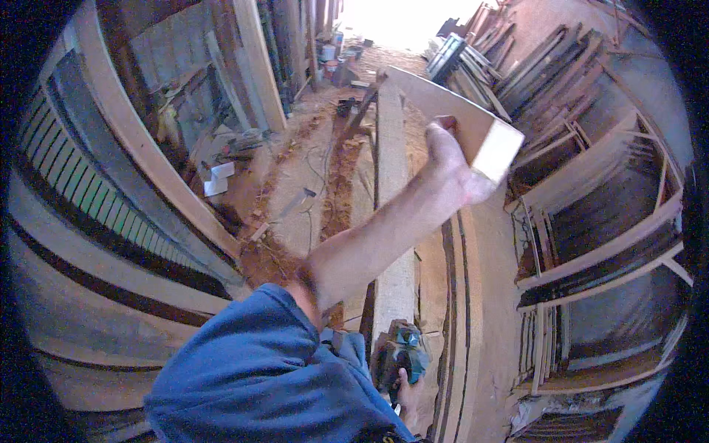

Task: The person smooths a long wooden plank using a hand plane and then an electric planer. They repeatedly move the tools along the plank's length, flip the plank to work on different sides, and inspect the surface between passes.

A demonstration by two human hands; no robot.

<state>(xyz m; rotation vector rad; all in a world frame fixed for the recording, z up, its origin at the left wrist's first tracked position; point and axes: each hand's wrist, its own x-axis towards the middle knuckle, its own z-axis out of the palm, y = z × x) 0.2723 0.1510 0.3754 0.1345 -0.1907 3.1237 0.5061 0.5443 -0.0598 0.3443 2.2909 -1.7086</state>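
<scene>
My left hand is raised ahead of me, its bare forearm reaching across from a blue sleeve. It is closed around the near end of a wooden board, whose cut end catches the light. The board slants away toward the far end of a long wooden beam; whether they touch I cannot tell. Low in the picture, my right hand is on a dark and teal power tool, which looks like an electric planer. The tool sits at the beam's near part. Most of the right hand's fingers are hidden.
Long planks run alongside the beam on the right. Wooden frames stand along the right side, with stacked timber farther back. A slatted wooden panel leans at left. Shavings and a cable lie on the floor.
</scene>
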